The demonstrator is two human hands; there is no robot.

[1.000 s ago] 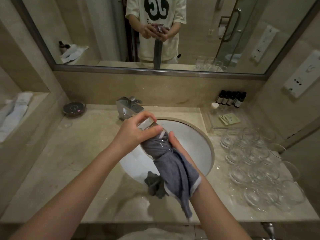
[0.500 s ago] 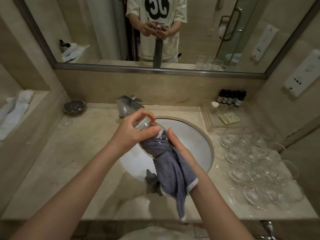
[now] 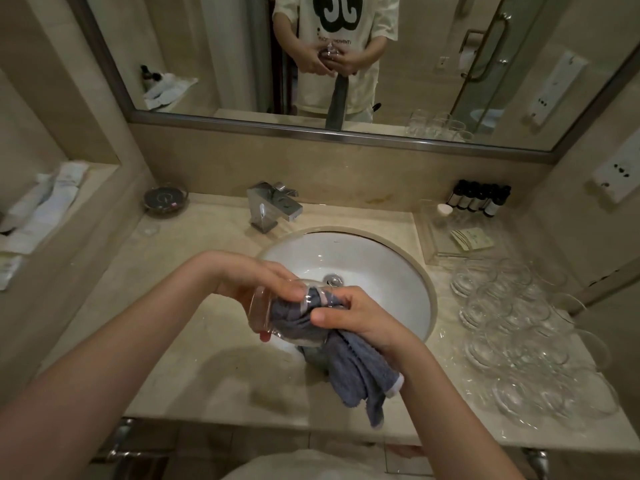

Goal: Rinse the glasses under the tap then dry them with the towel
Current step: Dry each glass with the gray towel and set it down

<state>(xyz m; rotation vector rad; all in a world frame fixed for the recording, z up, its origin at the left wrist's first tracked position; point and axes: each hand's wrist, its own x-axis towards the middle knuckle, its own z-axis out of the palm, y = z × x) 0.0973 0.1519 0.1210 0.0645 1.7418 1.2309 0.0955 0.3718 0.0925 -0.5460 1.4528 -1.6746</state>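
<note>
— Since a second ago both hands have dropped lower over the sink (image 3: 391, 261), and the glass (image 3: 273, 311) has tipped from nearly upright onto its side, so the tap (image 3: 273, 206) is now in full sight.

— Who holds what?

— Left hand (image 3: 256, 277) curls over the glass from above, its grip closed round the clear wall. Right hand (image 3: 349, 315) pinches the grey towel (image 3: 353, 368), pushing a bunch of it into the glass's mouth; its grip is closed on the cloth.

— And the rest of the towel?

— It hangs down from the right wrist, over the front rim of the basin and the worktop (image 3: 194, 362).

— Where is the glass, exactly?

— In the air, above the near left edge of the sink, its base toward the left.

— Other glasses?

— A crowd of clear glasses (image 3: 519, 341) stands on the worktop to the right of the basin, well apart from the hands.
</note>
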